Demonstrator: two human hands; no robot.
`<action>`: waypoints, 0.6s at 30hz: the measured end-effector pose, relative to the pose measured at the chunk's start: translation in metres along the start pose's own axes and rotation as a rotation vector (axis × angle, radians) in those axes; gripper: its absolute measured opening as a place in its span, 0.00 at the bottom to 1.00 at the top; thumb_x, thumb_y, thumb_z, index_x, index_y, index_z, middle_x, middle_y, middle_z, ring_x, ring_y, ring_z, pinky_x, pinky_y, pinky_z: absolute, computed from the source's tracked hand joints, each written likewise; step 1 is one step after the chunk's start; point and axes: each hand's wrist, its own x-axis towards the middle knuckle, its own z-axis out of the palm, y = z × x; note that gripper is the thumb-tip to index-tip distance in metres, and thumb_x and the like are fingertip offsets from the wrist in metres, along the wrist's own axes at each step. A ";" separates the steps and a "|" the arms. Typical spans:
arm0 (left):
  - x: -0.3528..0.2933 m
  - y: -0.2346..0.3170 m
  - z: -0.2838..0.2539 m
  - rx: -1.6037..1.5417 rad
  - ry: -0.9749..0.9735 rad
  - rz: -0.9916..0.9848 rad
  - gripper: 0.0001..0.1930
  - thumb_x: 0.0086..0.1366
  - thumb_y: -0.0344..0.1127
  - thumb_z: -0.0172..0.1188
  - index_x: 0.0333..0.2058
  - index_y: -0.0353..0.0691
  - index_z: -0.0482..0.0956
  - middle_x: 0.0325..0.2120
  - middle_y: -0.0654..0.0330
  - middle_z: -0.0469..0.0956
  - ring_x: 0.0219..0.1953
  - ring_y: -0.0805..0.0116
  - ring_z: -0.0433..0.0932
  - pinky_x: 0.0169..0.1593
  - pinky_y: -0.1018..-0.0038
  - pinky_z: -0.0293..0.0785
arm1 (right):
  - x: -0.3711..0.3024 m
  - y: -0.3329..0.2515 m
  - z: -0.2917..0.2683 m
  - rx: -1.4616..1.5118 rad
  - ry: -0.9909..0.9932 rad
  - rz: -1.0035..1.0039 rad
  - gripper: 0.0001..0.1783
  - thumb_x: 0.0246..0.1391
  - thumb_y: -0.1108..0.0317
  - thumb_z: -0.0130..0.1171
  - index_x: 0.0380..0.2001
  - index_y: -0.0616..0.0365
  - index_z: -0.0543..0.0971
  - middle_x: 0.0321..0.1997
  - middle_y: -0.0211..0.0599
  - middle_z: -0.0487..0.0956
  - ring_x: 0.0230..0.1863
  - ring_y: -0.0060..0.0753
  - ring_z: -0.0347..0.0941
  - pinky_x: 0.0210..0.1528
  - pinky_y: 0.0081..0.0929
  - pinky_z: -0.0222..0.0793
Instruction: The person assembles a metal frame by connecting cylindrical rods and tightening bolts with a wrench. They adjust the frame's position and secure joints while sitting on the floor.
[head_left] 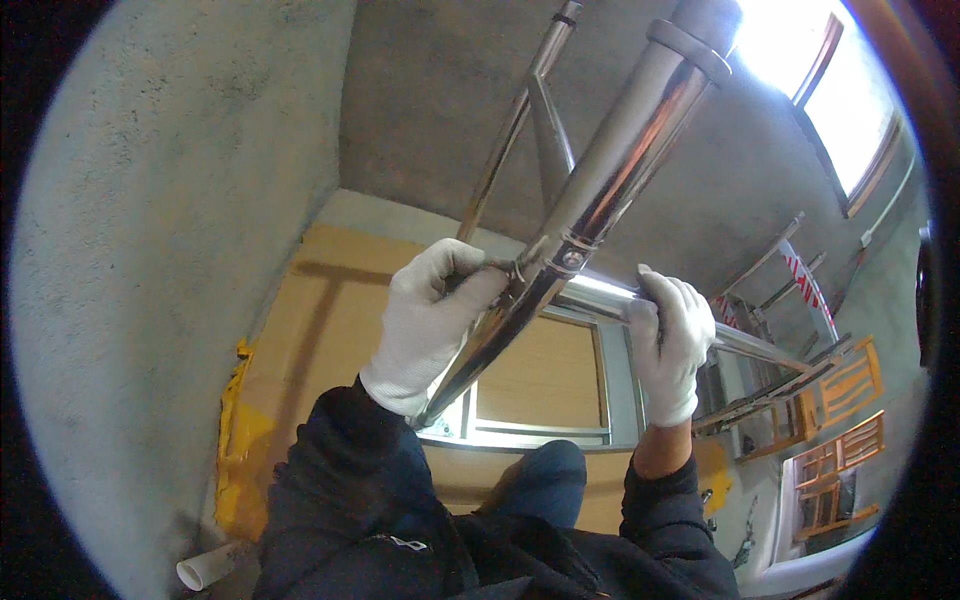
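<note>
A thick shiny metal pole slants up from the middle to the upper right. Around it sits a metal collar with a bolt head, where a horizontal metal tube branches off to the right. My left hand, in a white glove, is closed at the left side of this joint. Thumb and fingers pinch a small dark metal piece there; its exact kind is unclear. My right hand, also in a white glove, is closed round the horizontal tube, a short way right of the joint.
Behind the pole a thinner metal brace rises. Below lies a yellowish wooden panel with a light metal frame. A rough grey wall stands left. At right are a ladder with red-and-white stripes, wooden chairs and a bright window.
</note>
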 end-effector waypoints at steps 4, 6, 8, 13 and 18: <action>-0.002 0.011 0.002 -0.062 0.003 -0.122 0.05 0.65 0.31 0.58 0.36 0.37 0.77 0.26 0.65 0.78 0.28 0.78 0.74 0.32 0.80 0.70 | 0.000 0.000 0.001 0.022 0.012 0.000 0.14 0.46 0.70 0.62 0.37 0.63 0.78 0.28 0.40 0.78 0.30 0.42 0.75 0.35 0.34 0.66; -0.002 0.016 0.004 -0.132 0.010 -0.199 0.05 0.65 0.32 0.57 0.37 0.38 0.77 0.25 0.66 0.76 0.26 0.78 0.74 0.30 0.80 0.70 | -0.001 0.001 0.001 0.023 0.016 -0.005 0.14 0.46 0.69 0.62 0.37 0.63 0.78 0.28 0.40 0.78 0.30 0.42 0.75 0.35 0.34 0.66; -0.001 0.021 0.008 -0.255 0.035 -0.317 0.06 0.66 0.33 0.57 0.39 0.39 0.77 0.23 0.67 0.75 0.24 0.79 0.73 0.27 0.81 0.70 | -0.002 0.002 0.000 0.020 0.013 -0.004 0.14 0.46 0.69 0.62 0.37 0.62 0.78 0.28 0.40 0.78 0.31 0.42 0.75 0.36 0.34 0.66; -0.004 0.018 0.013 -0.382 0.104 -0.284 0.09 0.66 0.35 0.58 0.42 0.40 0.77 0.24 0.67 0.76 0.21 0.82 0.73 0.21 0.84 0.69 | 0.001 -0.005 -0.003 0.039 0.017 -0.025 0.15 0.46 0.68 0.62 0.38 0.62 0.78 0.30 0.40 0.78 0.32 0.42 0.74 0.36 0.34 0.67; -0.014 0.010 0.020 -0.322 0.199 -0.161 0.09 0.64 0.31 0.59 0.41 0.36 0.76 0.24 0.63 0.78 0.21 0.79 0.74 0.24 0.84 0.70 | -0.001 -0.006 -0.003 0.025 0.022 -0.035 0.15 0.46 0.67 0.62 0.38 0.61 0.78 0.30 0.40 0.78 0.32 0.41 0.74 0.36 0.35 0.67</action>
